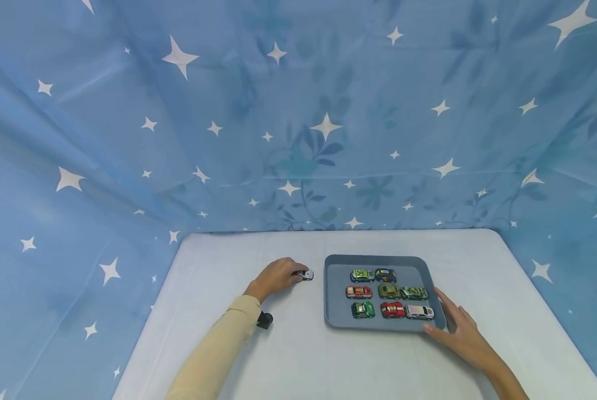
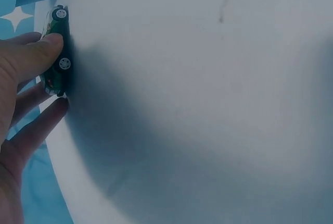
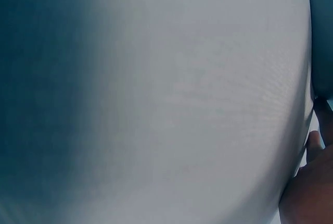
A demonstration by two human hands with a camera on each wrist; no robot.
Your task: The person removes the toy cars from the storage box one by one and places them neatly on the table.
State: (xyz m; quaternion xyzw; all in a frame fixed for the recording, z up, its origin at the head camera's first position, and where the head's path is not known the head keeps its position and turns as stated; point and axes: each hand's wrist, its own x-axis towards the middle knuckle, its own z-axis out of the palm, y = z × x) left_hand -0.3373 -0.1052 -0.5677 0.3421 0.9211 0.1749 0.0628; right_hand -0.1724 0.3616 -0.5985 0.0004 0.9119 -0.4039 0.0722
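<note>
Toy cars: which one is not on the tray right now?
The white toy car, pinched by the left hand on the table just left of the grey tray. The other eight cars sit in rows inside the tray.

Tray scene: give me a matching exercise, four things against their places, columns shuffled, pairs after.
Things:
1. white toy car
2. right hand
3. green toy car
4. left hand

Places:
A. front left inside the tray
B. on the table left of the tray, held
C. at the tray's front right corner
D. gripping a car on the table

Pairs: 1-B, 2-C, 3-A, 4-D
</note>
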